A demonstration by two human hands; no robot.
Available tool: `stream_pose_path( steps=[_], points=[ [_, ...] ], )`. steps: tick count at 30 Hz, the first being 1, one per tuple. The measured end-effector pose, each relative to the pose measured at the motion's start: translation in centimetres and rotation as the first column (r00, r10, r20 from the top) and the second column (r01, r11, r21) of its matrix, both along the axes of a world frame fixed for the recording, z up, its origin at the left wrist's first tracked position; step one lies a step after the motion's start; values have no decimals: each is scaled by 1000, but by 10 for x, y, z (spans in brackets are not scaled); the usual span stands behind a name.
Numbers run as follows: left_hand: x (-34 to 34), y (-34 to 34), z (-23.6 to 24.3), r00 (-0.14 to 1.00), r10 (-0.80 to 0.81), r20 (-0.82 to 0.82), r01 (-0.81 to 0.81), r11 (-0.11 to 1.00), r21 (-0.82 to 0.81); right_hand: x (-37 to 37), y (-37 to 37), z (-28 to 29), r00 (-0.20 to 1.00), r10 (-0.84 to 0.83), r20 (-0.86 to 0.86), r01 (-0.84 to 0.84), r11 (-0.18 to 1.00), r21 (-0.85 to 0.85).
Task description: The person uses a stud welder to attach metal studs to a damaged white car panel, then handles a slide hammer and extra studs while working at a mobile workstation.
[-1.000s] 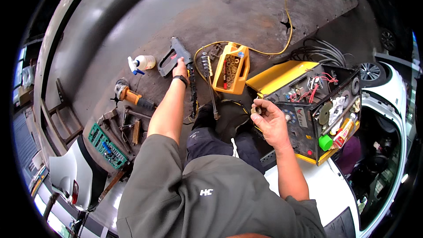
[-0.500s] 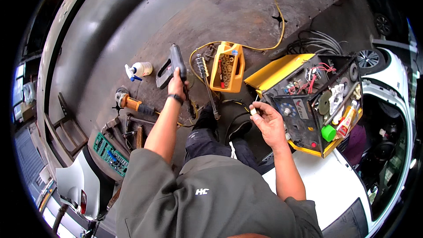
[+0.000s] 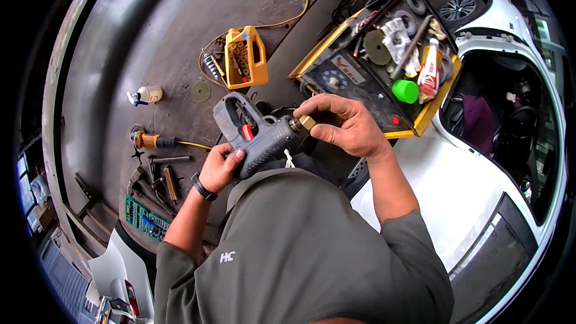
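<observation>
A dark grey pistol-grip gun (image 3: 264, 147) with a red trigger lies in front of my torso, its metal nose toward the right. My left hand (image 3: 221, 168) is closed around its lower left end, thumb on top. At the nose, a small brass-coloured fitting (image 3: 308, 122) is pinched between the thumb and fingers of my right hand (image 3: 351, 125). It touches the metal tip; whether it is fixed there I cannot tell. Beyond the gun stands a cut-open yellow jug (image 3: 260, 63) with several small brass-coloured rings in it.
A black and yellow machine box (image 3: 336, 75) sits right, its top loaded with discs, a tube and a green cap (image 3: 405, 91). A white car (image 3: 414, 186) is beside me. Left lie a spray bottle (image 3: 150, 94), an angle grinder (image 3: 156, 141), hammers (image 3: 144, 189) and a green tool case (image 3: 137, 215).
My left hand has brought the gun in toward my body and turned its nose rightward. My right hand has raised the small fitting to the tip. The whole view has shifted.
</observation>
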State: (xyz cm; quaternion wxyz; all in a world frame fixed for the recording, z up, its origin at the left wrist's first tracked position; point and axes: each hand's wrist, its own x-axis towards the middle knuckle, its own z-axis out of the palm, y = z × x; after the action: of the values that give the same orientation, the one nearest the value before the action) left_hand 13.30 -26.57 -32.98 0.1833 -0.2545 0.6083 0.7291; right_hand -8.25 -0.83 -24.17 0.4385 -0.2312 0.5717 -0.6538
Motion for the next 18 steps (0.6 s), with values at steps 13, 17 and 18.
stream_pose_path(
  steps=[13, 17, 18],
  points=[
    [-7, 83, 57, 973, -230, -9, 222, 947, -231, 33, 113, 25, 959, -85, -272, 72, 996, -57],
    [-7, 97, 57, 965, -261, -1, 252, 931, -266, 40, 130, 29, 983, -70, -170, 60, 996, -63],
    [-9, 99, 57, 962, -272, 16, 266, 926, -267, 40, 133, 30, 984, -59, -170, 55, 998, -30]
  ],
)
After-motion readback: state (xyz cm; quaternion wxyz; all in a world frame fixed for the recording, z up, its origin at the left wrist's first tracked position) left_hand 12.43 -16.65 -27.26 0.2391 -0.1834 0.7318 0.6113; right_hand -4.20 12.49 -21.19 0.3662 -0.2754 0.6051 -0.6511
